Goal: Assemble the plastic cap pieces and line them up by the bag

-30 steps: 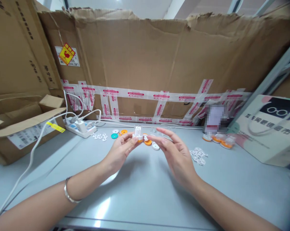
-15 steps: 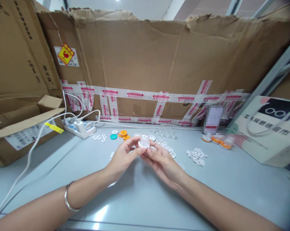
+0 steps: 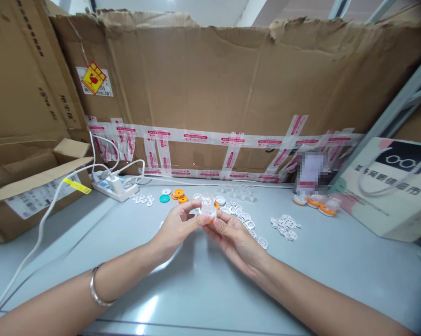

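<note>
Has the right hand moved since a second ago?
Yes. The right hand came left to the small clear part held by the left hand, farther from the white parts pile.

Small round discs (image 3: 178,194) lie just behind the fingers (image 3: 191,216) — power strip (image 3: 115,187) further left, paper bag (image 3: 388,186) far right.
</note>
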Demonstrator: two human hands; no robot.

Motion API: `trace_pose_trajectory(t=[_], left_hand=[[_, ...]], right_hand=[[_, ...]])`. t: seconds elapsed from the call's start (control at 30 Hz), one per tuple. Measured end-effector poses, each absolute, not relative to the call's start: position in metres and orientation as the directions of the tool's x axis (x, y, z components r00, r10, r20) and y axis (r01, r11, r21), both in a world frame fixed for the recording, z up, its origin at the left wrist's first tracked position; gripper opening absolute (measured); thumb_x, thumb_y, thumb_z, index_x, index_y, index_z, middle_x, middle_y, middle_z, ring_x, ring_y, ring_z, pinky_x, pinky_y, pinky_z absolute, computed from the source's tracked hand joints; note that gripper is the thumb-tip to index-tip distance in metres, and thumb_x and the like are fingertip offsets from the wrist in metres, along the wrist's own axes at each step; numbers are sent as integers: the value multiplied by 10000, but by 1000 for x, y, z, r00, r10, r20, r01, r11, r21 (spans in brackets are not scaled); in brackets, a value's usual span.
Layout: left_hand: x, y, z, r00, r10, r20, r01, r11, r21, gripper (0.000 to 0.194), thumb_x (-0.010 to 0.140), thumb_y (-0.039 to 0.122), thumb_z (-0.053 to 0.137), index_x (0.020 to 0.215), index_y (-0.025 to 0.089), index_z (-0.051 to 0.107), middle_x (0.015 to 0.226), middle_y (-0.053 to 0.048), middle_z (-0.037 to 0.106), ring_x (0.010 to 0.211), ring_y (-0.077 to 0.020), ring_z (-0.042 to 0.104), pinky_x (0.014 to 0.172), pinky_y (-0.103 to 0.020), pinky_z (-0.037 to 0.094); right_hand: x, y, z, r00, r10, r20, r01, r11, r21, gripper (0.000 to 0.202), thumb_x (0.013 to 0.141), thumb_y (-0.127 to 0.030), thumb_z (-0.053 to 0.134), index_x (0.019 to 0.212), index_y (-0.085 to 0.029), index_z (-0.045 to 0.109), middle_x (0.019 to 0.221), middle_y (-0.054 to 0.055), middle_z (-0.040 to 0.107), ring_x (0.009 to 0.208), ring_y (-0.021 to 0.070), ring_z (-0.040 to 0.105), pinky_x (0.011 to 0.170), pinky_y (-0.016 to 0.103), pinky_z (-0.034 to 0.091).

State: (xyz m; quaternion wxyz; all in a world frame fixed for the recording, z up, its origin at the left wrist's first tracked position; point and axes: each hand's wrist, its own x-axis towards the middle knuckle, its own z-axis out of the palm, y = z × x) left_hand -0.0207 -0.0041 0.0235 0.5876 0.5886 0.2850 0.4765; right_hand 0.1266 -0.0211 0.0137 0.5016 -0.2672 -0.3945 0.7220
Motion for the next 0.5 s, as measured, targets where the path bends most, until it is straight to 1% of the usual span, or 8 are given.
trace_pose_trajectory(t=[0.1, 0.27, 0.4, 0.5], left_hand=[[-23, -2, 22, 404, 890, 209, -211, -132, 969, 282, 752, 285, 654, 1018, 191, 648, 1060, -49, 647, 995, -193, 566, 911, -304, 400], [-26, 0, 20, 449, 870, 203, -188, -130, 974, 294, 766, 297, 639, 1033, 175, 653, 1046, -68, 655, 995, -214, 564, 920, -339, 395], [-27, 0, 21, 403, 890, 216, -114, -185, 976, 295, 762, 304, 638, 1028, 179, 648, 1064, -72, 646, 1028, -228, 546, 935, -354, 380], [-27, 1, 22, 315, 915, 251, 20, -271, 962, 288, 733, 292, 664, 1001, 190, 640, 1074, -71, 639, 1031, -232, 539, 938, -361, 367]], right_hand=[[127, -21, 13, -366, 930, 14, -513, -190, -837, 301, 710, -258, 702, 991, -166, 643, 991, 46, 656, 903, 125, 606, 941, 277, 436], [127, -20, 10, -367, 930, -12, -521, -217, -825, 271, 689, -266, 719, 932, -163, 654, 942, 38, 660, 875, 124, 610, 931, 278, 438], [128, -18, 13, -390, 921, 11, -530, -214, -821, 273, 719, -241, 694, 981, -183, 646, 989, 35, 655, 924, 123, 601, 954, 274, 412], [130, -20, 18, -424, 905, 27, -521, -220, -824, 257, 770, -269, 643, 1017, -201, 634, 1016, 35, 649, 949, 124, 594, 970, 283, 397]])
